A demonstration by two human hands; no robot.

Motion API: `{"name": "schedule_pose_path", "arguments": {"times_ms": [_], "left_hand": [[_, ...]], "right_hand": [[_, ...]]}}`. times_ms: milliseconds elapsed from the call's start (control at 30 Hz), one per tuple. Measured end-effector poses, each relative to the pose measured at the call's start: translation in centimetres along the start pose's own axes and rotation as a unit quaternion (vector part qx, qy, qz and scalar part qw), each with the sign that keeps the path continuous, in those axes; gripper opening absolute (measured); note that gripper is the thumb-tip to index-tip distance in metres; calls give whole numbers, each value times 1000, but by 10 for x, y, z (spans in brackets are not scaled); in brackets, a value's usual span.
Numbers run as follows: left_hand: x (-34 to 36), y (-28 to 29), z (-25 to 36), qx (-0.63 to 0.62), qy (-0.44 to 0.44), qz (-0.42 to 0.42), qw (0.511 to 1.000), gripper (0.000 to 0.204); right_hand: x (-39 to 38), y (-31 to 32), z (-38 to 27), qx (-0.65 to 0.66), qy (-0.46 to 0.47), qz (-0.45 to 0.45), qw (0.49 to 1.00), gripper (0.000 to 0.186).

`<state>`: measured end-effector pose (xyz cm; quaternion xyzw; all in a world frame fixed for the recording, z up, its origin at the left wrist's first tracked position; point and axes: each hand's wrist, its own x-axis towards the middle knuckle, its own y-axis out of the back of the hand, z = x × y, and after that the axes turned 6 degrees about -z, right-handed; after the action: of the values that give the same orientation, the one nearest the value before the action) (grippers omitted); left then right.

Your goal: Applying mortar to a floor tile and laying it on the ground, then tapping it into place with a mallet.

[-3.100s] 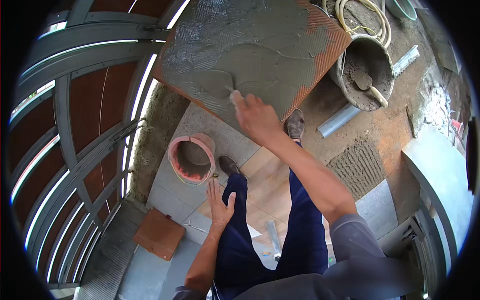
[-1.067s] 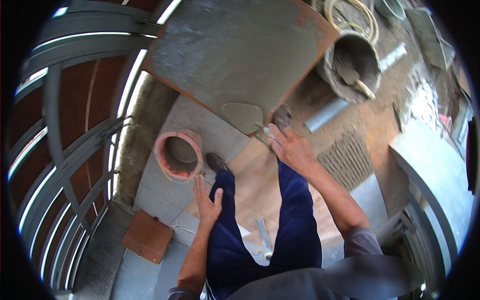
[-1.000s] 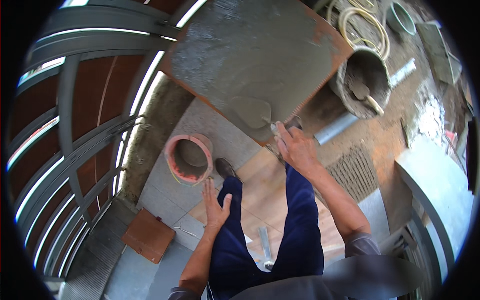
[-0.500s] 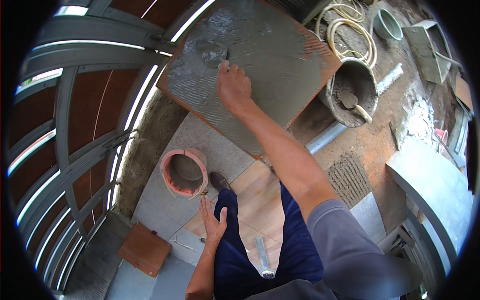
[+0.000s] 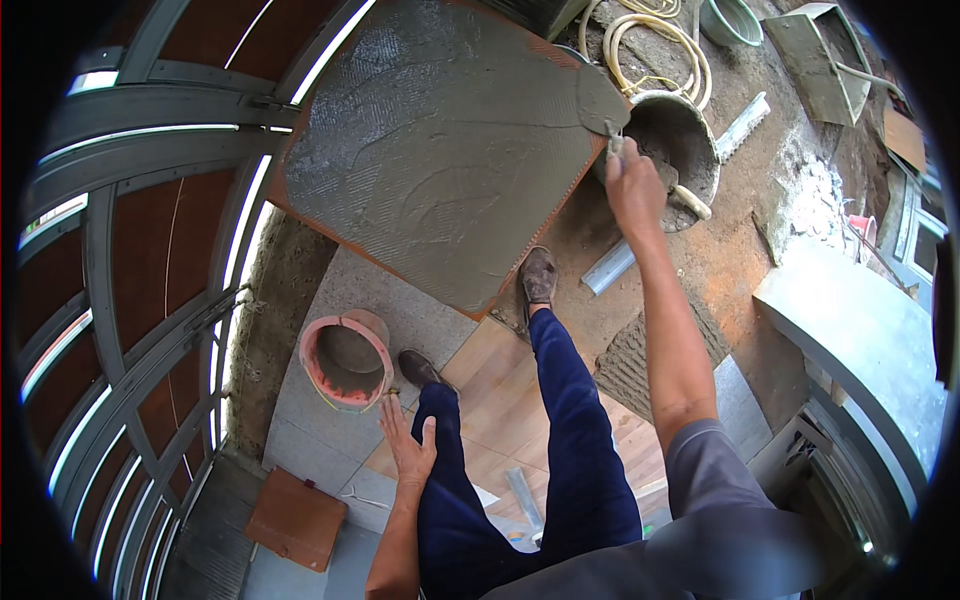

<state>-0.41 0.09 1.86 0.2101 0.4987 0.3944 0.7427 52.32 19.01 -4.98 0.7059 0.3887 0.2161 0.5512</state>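
Observation:
My right hand (image 5: 637, 190) is closed on the handle of a trowel. Its mortar-smeared blade (image 5: 602, 100) rests at the right-hand corner of a large reddish-brown tile (image 5: 575, 195), beside the dark bucket. Wet grey mortar (image 5: 420, 160) covers most of that tile; combed ridges show in places, and smooth smears in others. The fingers of my left hand (image 5: 411, 448) are outstretched and hold nothing, with the hand beside my left knee and just below a pinkish-red bucket (image 5: 385, 383).
A second trowel with a pale handle (image 5: 692, 202) lies in the dark bucket (image 5: 712, 140). Behind it are a coiled hose (image 5: 690, 60) and a green basin (image 5: 733, 22). A metal frame wall (image 5: 105, 260) stands left. A brown flat piece (image 5: 295, 518) lies low left.
My right hand has swept the trowel rightward across the mortar, from the tile's left part to its right corner. Ridges there look smoother. My left hand stays open near the knee.

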Motion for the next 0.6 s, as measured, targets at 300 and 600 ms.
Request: {"name": "schedule_pose_path", "arguments": {"times_ms": [300,600], "left_hand": [[-9,-2,-12,21,23,-23,999,89],[-13,-1,-6,2,34,-9,999,89]], "right_hand": [[-57,-26,-162,33,190,-72,979,42],[30,-71,-239,72,140,-46,986,30]]}}
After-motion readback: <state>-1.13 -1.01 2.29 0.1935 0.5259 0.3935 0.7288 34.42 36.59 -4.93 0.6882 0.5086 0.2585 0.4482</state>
